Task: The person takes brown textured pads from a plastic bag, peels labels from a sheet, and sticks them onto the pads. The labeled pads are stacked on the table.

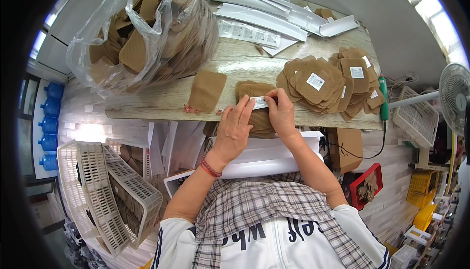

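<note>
A small pile of brown mesh pads (263, 123) lies at the table's front edge, before me. Across the top pad sits a white printed label (259, 103). My left hand (235, 131) rests on the pile with its fingers stretched out, the fingertips at the label's left end. At the other end, my right hand (281, 113) has its thumb and forefinger closed on the label's edge. A single brown pad (207, 91) lies flat to the left. On the right are heaped labelled pads (313, 80), several with a white label facing up.
A clear plastic bag (142, 39) full of brown pads stands at the back left. White label sheets (249, 33) lie at the back. A green-handled tool (384, 98) hangs at the table's right edge. White crates (132, 186) stand at lower left; a fan (453, 98) stands right.
</note>
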Demonstrator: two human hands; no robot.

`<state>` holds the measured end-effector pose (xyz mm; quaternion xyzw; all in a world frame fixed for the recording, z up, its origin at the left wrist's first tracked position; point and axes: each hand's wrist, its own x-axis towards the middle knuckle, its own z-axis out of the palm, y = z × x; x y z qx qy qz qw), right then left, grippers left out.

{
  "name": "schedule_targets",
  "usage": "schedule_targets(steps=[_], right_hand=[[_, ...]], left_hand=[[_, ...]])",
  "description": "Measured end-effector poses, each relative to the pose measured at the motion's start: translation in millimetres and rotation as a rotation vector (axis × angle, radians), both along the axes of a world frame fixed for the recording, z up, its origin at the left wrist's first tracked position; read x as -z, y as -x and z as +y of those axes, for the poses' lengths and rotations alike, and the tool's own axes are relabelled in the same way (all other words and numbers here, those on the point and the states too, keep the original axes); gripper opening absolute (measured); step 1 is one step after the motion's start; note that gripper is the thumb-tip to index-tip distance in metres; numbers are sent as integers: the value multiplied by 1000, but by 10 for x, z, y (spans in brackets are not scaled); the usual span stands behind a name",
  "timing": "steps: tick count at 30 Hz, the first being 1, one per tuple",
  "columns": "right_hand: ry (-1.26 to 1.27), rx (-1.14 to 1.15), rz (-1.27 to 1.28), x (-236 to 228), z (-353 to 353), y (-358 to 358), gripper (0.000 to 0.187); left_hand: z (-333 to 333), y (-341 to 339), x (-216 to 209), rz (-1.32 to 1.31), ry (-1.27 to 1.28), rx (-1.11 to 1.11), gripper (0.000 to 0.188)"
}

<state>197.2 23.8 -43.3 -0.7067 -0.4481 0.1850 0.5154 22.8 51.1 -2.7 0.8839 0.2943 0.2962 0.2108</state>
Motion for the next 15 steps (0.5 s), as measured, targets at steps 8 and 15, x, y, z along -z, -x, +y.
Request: schedule_targets(steps=[8,15], right_hand=[[-22,-10,-26,4,-7,-6,9],[-28,-15,12,8,-10,-14,9]], left_hand=[[40,17,143,139,-105,75,48],[32,18,125,236,-199,82,40]])
